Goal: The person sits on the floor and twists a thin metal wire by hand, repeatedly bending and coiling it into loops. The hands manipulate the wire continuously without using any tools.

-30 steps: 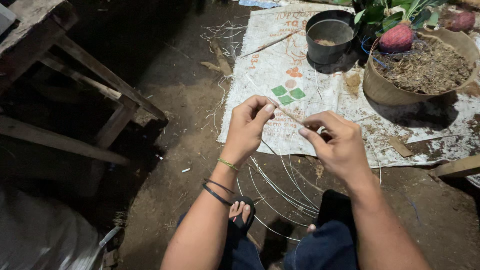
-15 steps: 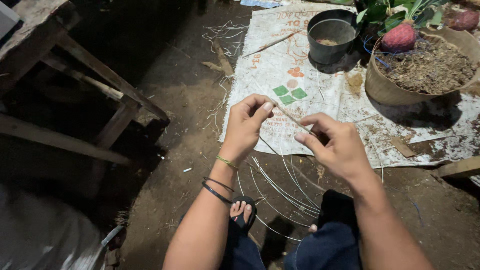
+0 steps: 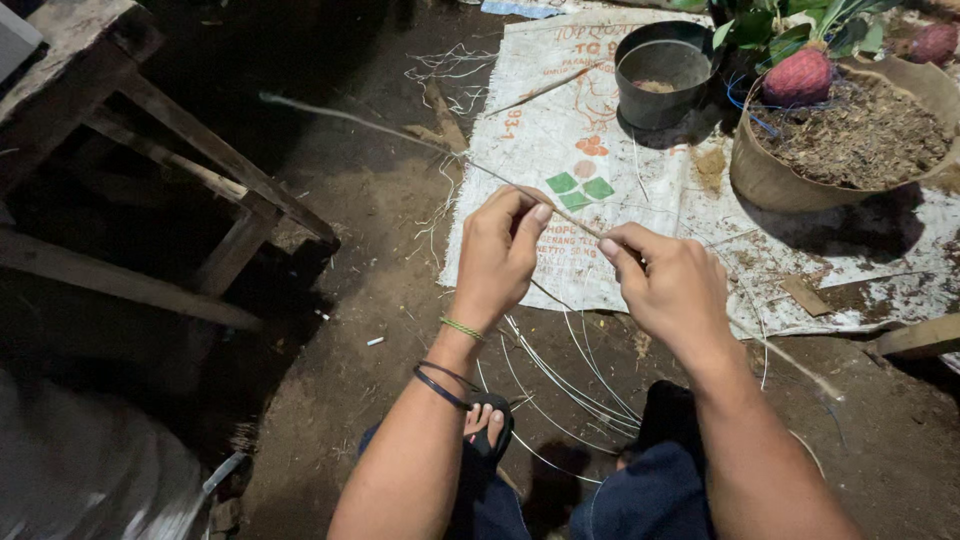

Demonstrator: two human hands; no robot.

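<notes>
A thin, pale stick (image 3: 440,150) runs slantwise from the upper left down to the middle, held off the ground. Its near end is pinched between the left hand (image 3: 500,255) and right hand (image 3: 670,285).

Clearances and obstructions around the two hands.
The left hand (image 3: 500,255) and right hand (image 3: 670,290) hold a thin strip (image 3: 420,140) that slants up and left across bare dirt floor (image 3: 370,260), which lies open between the hands and the wooden bench (image 3: 190,170). The bench's slanted legs block the left side. Ahead, the printed sack (image 3: 580,150) lies flat, open in its near part; farther on stand a dark pot (image 3: 665,75) and a brown basket of soil (image 3: 850,150). Below the hands, looped white strands (image 3: 570,385) and the person's foot (image 3: 485,425) crowd the ground.
</notes>
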